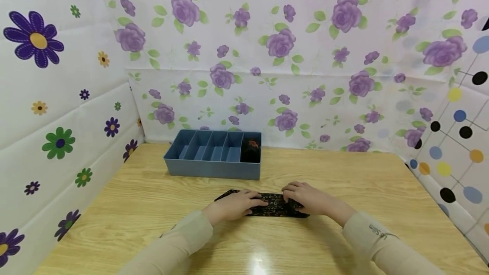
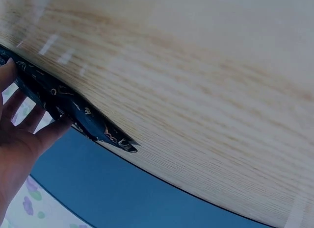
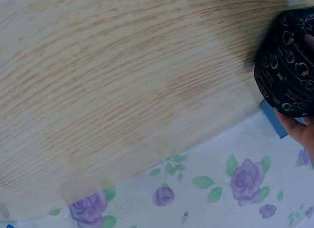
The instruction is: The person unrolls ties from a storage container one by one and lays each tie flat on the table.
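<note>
A black cloth (image 1: 273, 205) with a small gold and pale print, folded into a long narrow strip, lies crosswise on the wooden table. My left hand (image 1: 234, 205) rests on its left part, fingers reaching along it. Beyond that hand, the slanted left end of the cloth (image 2: 93, 113) sticks out in the left wrist view. At the strip's right end my right hand (image 1: 308, 198) grips the cloth, fingers on the far side and thumb on the near side. That end looks thick and rounded in the right wrist view, with several folds in the cloth (image 3: 287, 63).
Behind the cloth stands a blue divided box (image 1: 214, 169) with several compartments. Its rightmost compartment holds a dark bundle (image 1: 251, 152) with a reddish patch. Floral sheeting (image 1: 244, 109) stands behind the table (image 1: 153, 198), with patterned sheets at both sides.
</note>
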Available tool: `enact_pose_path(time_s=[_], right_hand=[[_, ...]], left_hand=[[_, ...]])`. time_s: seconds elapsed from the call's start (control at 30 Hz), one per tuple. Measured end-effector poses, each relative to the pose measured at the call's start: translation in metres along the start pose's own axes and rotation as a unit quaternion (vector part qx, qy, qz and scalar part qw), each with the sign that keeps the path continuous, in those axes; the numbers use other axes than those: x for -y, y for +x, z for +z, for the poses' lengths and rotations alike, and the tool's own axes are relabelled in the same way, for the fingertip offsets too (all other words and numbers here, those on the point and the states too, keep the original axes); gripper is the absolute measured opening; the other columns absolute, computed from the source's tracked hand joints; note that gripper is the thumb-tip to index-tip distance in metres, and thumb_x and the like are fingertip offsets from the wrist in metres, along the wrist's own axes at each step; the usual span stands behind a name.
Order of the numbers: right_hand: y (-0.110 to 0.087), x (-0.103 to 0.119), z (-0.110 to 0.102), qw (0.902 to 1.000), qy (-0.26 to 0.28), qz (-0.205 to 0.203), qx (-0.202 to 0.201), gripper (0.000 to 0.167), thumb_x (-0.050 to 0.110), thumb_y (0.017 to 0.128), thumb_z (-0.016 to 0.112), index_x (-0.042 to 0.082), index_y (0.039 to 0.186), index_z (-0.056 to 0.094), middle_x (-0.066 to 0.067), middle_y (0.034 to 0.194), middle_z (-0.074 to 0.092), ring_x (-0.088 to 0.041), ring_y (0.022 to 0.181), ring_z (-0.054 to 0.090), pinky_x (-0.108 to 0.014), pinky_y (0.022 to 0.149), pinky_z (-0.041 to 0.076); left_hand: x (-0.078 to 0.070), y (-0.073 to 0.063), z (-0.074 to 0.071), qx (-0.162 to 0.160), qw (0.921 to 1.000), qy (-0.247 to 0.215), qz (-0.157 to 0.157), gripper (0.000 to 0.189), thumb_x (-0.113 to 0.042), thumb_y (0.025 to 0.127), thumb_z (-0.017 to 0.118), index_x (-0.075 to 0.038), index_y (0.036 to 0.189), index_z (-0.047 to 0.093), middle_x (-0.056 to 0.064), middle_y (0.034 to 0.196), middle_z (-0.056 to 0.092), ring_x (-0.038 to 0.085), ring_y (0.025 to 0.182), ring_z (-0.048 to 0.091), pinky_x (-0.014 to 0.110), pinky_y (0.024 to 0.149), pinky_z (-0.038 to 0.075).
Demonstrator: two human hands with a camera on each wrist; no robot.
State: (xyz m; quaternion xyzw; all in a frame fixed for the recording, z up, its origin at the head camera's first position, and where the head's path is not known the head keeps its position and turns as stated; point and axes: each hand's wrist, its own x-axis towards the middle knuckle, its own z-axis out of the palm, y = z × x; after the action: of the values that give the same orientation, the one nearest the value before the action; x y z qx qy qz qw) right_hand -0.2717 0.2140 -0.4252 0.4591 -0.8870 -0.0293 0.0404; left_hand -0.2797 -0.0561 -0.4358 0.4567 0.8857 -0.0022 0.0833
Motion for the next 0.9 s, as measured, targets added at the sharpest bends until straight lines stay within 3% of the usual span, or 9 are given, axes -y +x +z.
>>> enact_pose_path(time_s=[0.27,0.5,0.67,0.83,0.9], right_hand=[[-0.0002,-0.0006,-0.001,0.9998,0.004,-0.011,-0.013,0.033,0.011,0.076,0.079,0.015,0.093,0.052,-0.002,0.111,0.058,-0.022,0.103,0.056,-0.038,0.083,0.051],[-0.0044,-0.0021,-0.0019,0.9997,0.0,-0.018,-0.018,0.031,0.014,0.078,0.077,0.012,0.105,0.063,-0.008,0.112,0.058,-0.023,0.097,0.058,-0.036,0.082,0.052],[-0.0072,-0.0053,-0.0046,0.9996,0.004,-0.01,-0.025,0.023,0.014,0.078,0.077,0.014,0.098,0.064,-0.008,0.111,0.057,-0.022,0.096,0.057,-0.035,0.08,0.052],[-0.008,-0.0073,-0.0036,0.9977,0.0,-0.037,-0.057,0.026,0.012,0.076,0.078,0.013,0.095,0.061,-0.006,0.106,0.058,-0.021,0.093,0.057,-0.034,0.079,0.052],[-0.0077,-0.0065,-0.0035,0.998,0.0,-0.036,-0.053,0.026,0.012,0.076,0.078,0.013,0.095,0.06,-0.005,0.105,0.058,-0.021,0.092,0.057,-0.033,0.078,0.052]], left_hand=[[0.0025,-0.0032,0.0013,0.002,1.0,-0.001,-0.001,0.048,-0.019,0.096,0.054,-0.03,0.142,0.043,0.002,0.146,0.041,0.023,0.133,0.041,0.034,0.1,0.046],[0.0035,-0.0034,0.003,0.001,1.0,0.0,0.006,0.048,-0.019,0.097,0.053,-0.03,0.142,0.042,0.003,0.147,0.04,0.023,0.134,0.041,0.036,0.101,0.046],[0.0061,-0.0044,0.0028,-0.008,1.0,0.006,0.002,0.048,-0.017,0.097,0.052,-0.03,0.142,0.042,0.003,0.147,0.041,0.024,0.134,0.041,0.037,0.102,0.045],[0.0095,-0.0066,0.0038,-0.005,1.0,0.005,-0.001,0.048,-0.018,0.098,0.052,-0.031,0.143,0.041,0.003,0.147,0.04,0.024,0.135,0.039,0.038,0.102,0.045],[0.0098,-0.007,0.0049,0.0,1.0,0.004,-0.003,0.049,-0.019,0.098,0.051,-0.031,0.144,0.04,0.002,0.148,0.039,0.025,0.136,0.038,0.038,0.103,0.045]])
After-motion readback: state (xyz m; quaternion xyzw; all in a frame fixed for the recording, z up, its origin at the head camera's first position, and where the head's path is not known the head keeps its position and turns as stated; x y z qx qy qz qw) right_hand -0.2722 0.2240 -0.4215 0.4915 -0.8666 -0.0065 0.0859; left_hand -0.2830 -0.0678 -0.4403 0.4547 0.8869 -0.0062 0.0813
